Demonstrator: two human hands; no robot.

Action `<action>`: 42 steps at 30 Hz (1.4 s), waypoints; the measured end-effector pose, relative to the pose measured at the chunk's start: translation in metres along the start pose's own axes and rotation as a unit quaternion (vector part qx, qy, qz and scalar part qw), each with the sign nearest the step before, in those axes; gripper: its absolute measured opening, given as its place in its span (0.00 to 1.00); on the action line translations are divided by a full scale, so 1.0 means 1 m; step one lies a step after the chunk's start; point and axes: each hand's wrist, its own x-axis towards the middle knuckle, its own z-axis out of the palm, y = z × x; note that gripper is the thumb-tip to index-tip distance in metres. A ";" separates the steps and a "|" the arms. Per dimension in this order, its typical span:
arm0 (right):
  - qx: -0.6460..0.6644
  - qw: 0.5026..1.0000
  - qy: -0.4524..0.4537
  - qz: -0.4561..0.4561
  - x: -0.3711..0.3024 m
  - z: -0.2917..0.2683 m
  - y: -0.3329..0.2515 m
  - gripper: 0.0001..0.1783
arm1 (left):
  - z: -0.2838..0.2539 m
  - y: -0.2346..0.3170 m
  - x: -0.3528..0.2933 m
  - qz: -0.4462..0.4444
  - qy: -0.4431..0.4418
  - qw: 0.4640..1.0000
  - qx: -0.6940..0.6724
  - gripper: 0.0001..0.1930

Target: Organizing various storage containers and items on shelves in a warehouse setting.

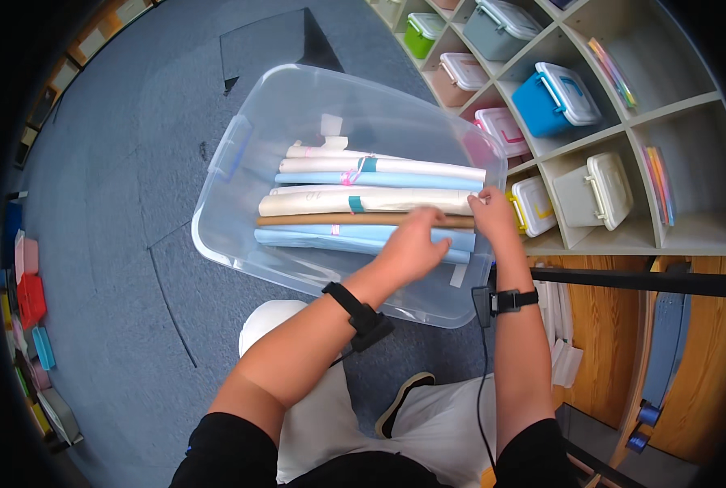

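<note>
Cream roll (387, 200), illegibly marked, is pinched by the right hand (491, 215); left hand (414, 245) blurred, fingers apart.

Interior of a supply or activity room, consistent with a classroom or craft space; which of these cannot be determined. Right: pale cubby shelving (680, 107), its square compartments holding lidded, handled storage boxes in several colours, among them a green box (419, 37), a blue box (546, 102) and a pale grey box (611, 191). Two compartments contain thin, upright multicoloured items (660, 187). Left: small open bins, including a red bin (30, 299) and a light blue bin (43, 348), arranged in a row along the edge. Centre: a clear plastic tub (217, 236) of long paper-like rolls (310, 202), indicating stored materials. Throughout: mottled blue-grey flooring (111, 203).
</note>
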 end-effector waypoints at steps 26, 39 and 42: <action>-0.077 0.993 -0.058 -0.072 0.104 0.019 -0.024 0.23 | -0.073 0.014 -0.017 0.123 0.052 0.970 0.202 0.20; 0.291 0.870 -0.126 -0.377 0.002 -0.077 -0.174 0.11 | -0.134 0.018 -0.003 0.188 0.157 0.937 0.248 0.22; 0.326 0.853 -0.218 -0.344 -0.009 -0.097 -0.184 0.11 | -0.137 0.022 -0.006 0.216 0.127 0.932 0.261 0.21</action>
